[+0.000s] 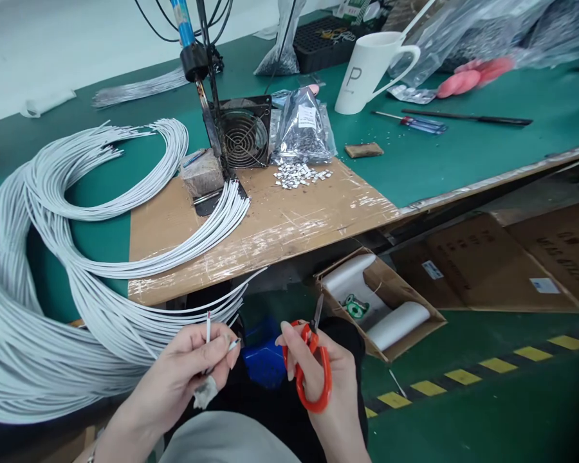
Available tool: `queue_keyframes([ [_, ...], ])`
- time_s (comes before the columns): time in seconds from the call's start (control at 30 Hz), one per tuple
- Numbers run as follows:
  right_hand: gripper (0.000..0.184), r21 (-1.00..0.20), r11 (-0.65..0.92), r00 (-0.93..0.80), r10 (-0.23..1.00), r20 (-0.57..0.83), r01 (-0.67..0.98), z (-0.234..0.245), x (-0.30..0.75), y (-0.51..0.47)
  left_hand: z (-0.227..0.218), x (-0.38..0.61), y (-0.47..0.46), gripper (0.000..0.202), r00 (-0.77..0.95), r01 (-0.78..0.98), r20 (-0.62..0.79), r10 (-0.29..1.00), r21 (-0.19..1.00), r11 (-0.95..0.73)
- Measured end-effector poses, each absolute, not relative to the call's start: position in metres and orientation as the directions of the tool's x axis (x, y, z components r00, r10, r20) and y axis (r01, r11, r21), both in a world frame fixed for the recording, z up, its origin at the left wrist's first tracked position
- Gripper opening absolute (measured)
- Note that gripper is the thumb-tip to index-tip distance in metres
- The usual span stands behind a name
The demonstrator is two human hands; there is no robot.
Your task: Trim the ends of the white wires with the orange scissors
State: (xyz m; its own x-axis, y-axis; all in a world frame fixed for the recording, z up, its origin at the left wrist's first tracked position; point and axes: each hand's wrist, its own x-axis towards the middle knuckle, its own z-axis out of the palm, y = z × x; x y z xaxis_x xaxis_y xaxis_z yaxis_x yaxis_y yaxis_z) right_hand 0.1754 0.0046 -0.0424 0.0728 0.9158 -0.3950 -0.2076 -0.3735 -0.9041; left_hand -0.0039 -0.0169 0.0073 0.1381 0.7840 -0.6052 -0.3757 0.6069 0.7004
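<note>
My left hand pinches a thin white cable between thumb and fingers. One end points up with a small reddish tip, and another short white end with a dark tip sticks out to the right. A crumpled greyish scrap hangs below these fingers; whether it is wrapped on a finger I cannot tell. In my right hand is a pair of scissors with red handles, fingers through the loops and blades pointing up. The blades look closed and are apart from the cable. Both hands are above my lap.
Coiled white cables fill the left side and hang over the table edge. A soldering iron stands over a block, beside a fan. Small white pieces lie near a bag. A mug stands behind; an open carton sits below.
</note>
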Motion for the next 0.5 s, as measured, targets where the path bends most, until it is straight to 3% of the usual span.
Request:
queue_keyframes([
  [0.33,0.046,-0.917,-0.382,-0.013,0.924,-0.383,-0.112,-0.051,0.182,0.005,0.007,-0.006,-0.018,0.039,0.139,-0.447,-0.604,0.785,0.669,0.594],
  [0.5,0.043,-0.917,-0.381,0.04,0.921,-0.388,-0.119,-0.04,0.176,0.003,0.006,-0.009,-0.015,0.039,0.232,-0.511,-0.56,0.795,0.626,0.59],
])
